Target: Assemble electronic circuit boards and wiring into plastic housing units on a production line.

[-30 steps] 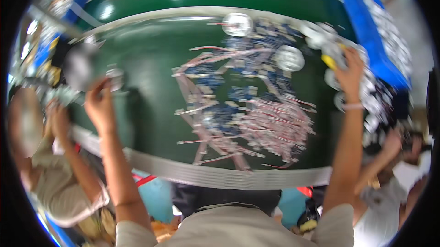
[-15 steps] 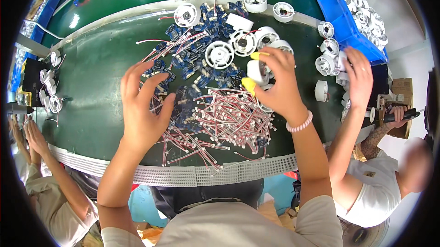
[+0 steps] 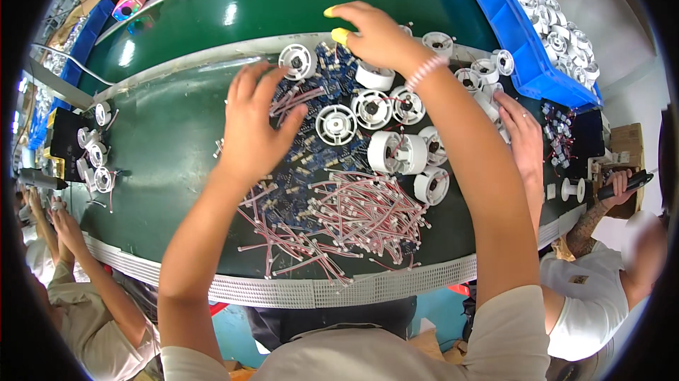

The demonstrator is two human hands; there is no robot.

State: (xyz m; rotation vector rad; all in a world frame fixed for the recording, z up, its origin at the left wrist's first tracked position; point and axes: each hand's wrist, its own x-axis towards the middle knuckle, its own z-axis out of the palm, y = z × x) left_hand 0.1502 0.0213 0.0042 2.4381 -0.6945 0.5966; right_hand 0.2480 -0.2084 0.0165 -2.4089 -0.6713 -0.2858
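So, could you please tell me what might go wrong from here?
The right hand is stretched out beyond several white round parts, so its forearm could knock one when lowered. The red-and-white leads lie heaped crosswise, so lifting one might drag others. A co-worker's hand is close to that forearm, so they could bump.

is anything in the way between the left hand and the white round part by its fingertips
Nothing visible: the left hand has its fingertips at the lower-left edge of the white round part, though whether they touch is unclear. Blue circuit boards lie to that part's right, off this path.
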